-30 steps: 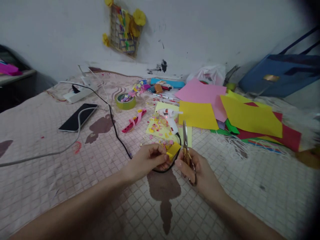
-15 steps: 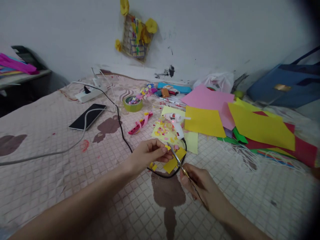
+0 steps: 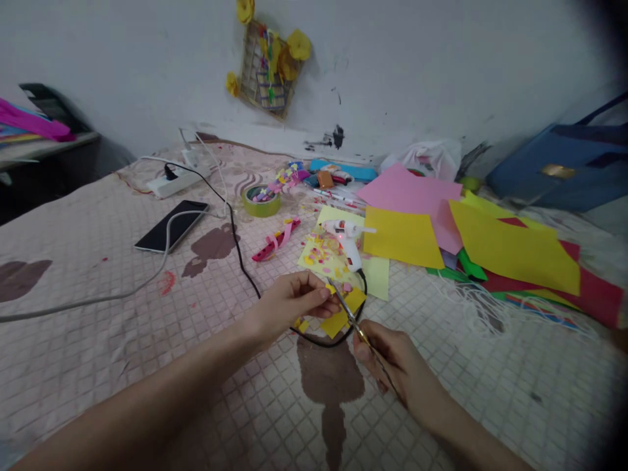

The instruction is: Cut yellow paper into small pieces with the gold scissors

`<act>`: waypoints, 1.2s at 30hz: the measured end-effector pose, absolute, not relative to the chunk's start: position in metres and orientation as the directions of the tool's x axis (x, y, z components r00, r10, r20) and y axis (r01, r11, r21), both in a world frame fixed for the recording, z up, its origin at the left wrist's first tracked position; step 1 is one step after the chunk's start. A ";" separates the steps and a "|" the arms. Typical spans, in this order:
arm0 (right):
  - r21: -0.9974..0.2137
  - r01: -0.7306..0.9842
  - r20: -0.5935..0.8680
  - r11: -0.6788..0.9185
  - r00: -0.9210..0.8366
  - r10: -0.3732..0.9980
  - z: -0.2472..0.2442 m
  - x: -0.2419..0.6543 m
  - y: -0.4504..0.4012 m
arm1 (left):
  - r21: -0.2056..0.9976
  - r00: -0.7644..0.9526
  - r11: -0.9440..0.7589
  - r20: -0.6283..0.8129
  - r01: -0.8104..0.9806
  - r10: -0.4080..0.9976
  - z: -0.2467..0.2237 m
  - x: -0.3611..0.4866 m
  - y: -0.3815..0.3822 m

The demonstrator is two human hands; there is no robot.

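Observation:
Between the thumb and fingers of my left hand (image 3: 299,299) is a small piece of yellow paper (image 3: 330,288). My right hand (image 3: 392,360) is closed around a pair of scissors (image 3: 354,320), whose blades point up and left and meet the yellow piece. Beneath the blades lies a larger yellow paper piece (image 3: 338,319), partly covered by my left fingers. A white glue gun (image 3: 347,242) rests just beyond my hands on a pale yellow sheet (image 3: 377,278) strewn with small paper scraps.
A black cord (image 3: 239,252) loops around the work area. To the left are a phone (image 3: 171,226) and a power strip (image 3: 179,182). A roll of tape (image 3: 261,203) and a decorated pink strip (image 3: 275,241) lie ahead. Coloured sheets (image 3: 515,245) and white string (image 3: 478,307) spread rightward.
Both hands keep nearly the same pose, with the scissor blades still at the small yellow piece. The view has shifted very slightly.

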State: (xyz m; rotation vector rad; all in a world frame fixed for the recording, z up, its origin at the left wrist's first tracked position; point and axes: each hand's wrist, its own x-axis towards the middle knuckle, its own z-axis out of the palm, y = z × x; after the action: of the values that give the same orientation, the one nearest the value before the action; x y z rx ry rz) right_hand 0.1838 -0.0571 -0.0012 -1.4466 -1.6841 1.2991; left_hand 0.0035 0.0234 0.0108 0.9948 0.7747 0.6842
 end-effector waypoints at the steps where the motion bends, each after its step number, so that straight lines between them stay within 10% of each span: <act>1: -0.909 0.412 -0.172 -0.053 -0.256 0.951 -0.001 0.184 -0.057 | 0.909 0.554 0.388 -0.246 -0.152 0.795 0.010 0.003 0.023; 36: -0.870 0.493 -0.161 -0.018 -0.249 0.955 -0.002 0.182 -0.057 | 0.940 0.524 0.322 -0.218 -0.115 0.823 0.015 0.003 0.024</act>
State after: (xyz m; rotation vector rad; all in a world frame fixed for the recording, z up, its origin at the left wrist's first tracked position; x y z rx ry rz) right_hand 0.1824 -0.0573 -0.0024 -1.5071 -1.7663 1.2125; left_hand 0.0031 0.0237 0.0146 1.0688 0.8059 0.7121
